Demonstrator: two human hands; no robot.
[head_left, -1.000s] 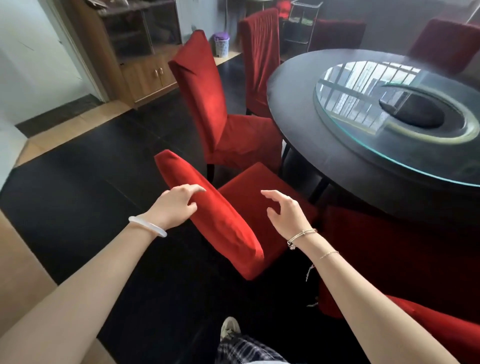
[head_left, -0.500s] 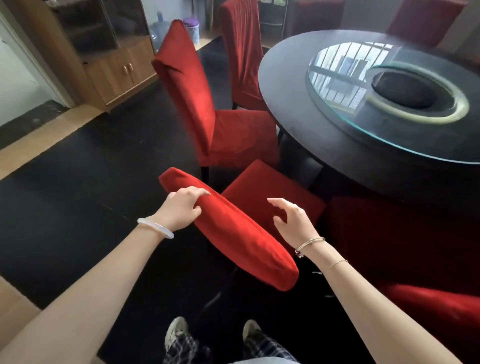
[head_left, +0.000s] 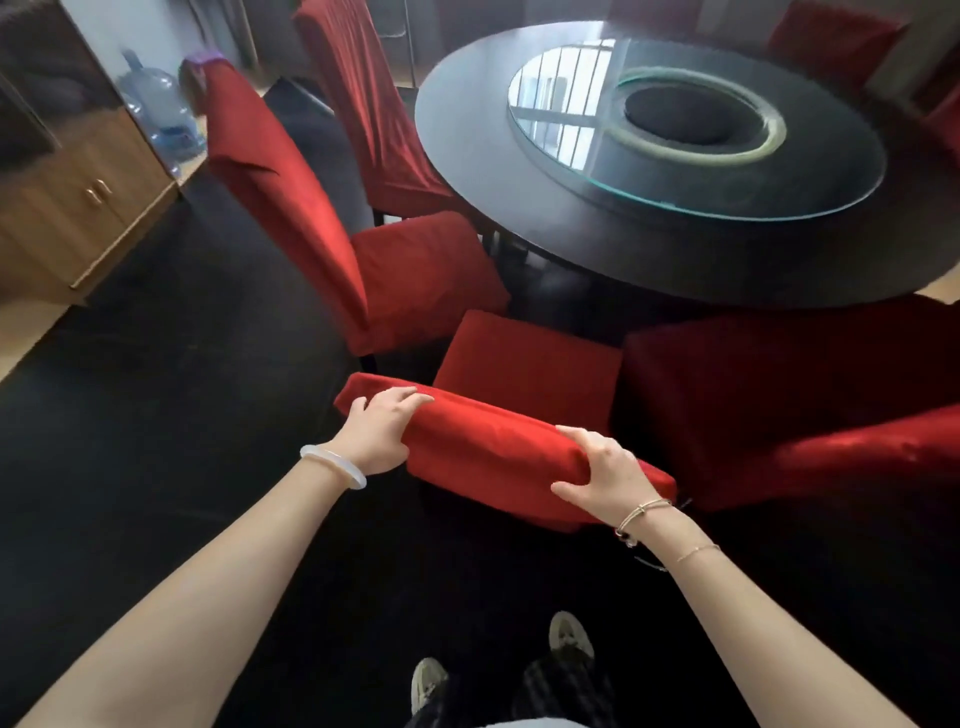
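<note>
Dark floor (head_left: 156, 415) is stretching under a round black desk (head_left: 467, 156) ringed with red-covered seats. The chair (head_left: 519, 358) being handled is standing at the near edge of the desk, between a left neighbour (head_left: 395, 270) and a right neighbour (head_left: 779, 384). Its seat is pointing toward the desk and its back top is lying crosswise just below the camera.

The left grip (head_left: 376, 434) is wrapping its fingers over the left end of that back top. The right grip (head_left: 605, 480) is clasping the right end, fingers draped over the far side and thumb pressing the near face. Both are closing on the padded cover and carrying nothing else.

The step in hand is probably squaring the chair and sliding it in under the desk. Doing it well is calling for an even push from both grips, so the seat is travelling straight into the gap rather than swinging into either neighbour; the right neighbour is sitting closest. The cover looks loose and could slide over the frame, so squeezing through to the frame beneath is the safer hold. The legs are hidden under the back, so I cannot tell whether they are resting on the floor. A slight lift at the near side should be sparing the floor from scraping.
</note>
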